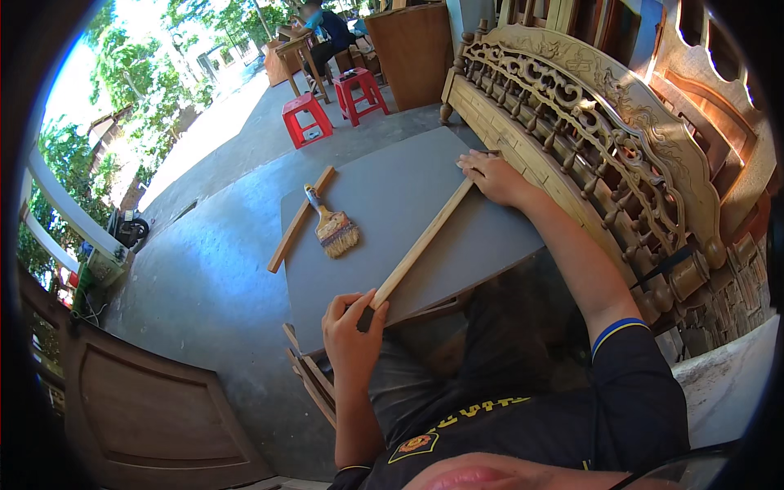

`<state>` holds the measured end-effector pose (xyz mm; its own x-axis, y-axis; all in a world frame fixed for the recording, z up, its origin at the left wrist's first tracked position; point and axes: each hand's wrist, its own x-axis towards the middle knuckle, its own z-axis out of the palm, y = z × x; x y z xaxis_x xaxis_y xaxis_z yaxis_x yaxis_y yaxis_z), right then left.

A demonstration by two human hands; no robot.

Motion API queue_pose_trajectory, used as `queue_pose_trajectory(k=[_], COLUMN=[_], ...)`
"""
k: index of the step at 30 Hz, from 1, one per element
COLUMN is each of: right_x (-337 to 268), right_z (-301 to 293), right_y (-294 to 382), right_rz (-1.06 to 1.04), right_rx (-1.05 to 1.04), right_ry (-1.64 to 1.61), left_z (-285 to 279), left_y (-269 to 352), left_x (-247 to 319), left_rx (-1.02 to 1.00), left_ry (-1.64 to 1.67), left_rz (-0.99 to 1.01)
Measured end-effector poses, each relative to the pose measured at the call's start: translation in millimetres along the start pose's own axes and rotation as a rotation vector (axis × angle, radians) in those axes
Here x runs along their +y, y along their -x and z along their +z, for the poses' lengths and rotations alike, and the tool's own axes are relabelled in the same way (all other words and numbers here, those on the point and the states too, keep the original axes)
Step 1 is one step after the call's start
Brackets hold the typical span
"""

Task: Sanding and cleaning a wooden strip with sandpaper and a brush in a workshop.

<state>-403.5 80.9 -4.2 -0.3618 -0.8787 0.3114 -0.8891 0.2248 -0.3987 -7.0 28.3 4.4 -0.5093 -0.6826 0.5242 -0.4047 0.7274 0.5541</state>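
Note:
A long, narrow wooden strip [422,245] runs slantwise over a grey board [392,184] that forms the work surface. My left hand [352,324] pinches the strip's near end between thumb and fingers at the board's near edge. At the strip's far end, my right hand [493,177] lies over it with the fingers stretched across; a small dark piece shows by those fingers, too unclear to name. A worn paintbrush [334,226] with pale bristles rests on the board, left of the strip. Beside it a shorter wooden strip [300,220] lies across the board's left edge.
A carved wooden bed frame or bench [551,122] stands close on the right. Two red plastic stools [306,119] are beyond the board, near a person seated at a wooden table [294,46]. A dark wooden panel [159,410] is at lower left; wooden slats [312,373] jut below the board.

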Motion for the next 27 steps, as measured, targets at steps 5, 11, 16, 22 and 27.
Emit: queue_pose_trajectory(k=[5,11,16,22,27], right_x=[0.7,-3.9,-0.5,6.3,1.5], right_z=[1.5,-0.5,1.8,6.5,3.3], right_y=[2.3,5.0,5.2,5.4,6.2], right_rz=[-0.014,-0.013,-0.017,0.0,0.02], right_rx=[0.02,0.031,0.048,0.025,0.054], right_ry=[-0.032,-0.043,-0.056,-0.039,-0.04], left_z=[-1.0,-1.6,-2.4,-7.4,-12.2], left_y=[-0.1,-0.3,-1.2,-1.9,-3.1], left_x=[1.3,4.5,6.3,5.3,3.9], left_rx=[-0.034,-0.024,-0.012,-0.057,-0.116], left_ry=[0.026,0.029,0.024,0.06,0.099], left_rz=[-0.043,-0.046,-0.034,-0.065,-0.078])
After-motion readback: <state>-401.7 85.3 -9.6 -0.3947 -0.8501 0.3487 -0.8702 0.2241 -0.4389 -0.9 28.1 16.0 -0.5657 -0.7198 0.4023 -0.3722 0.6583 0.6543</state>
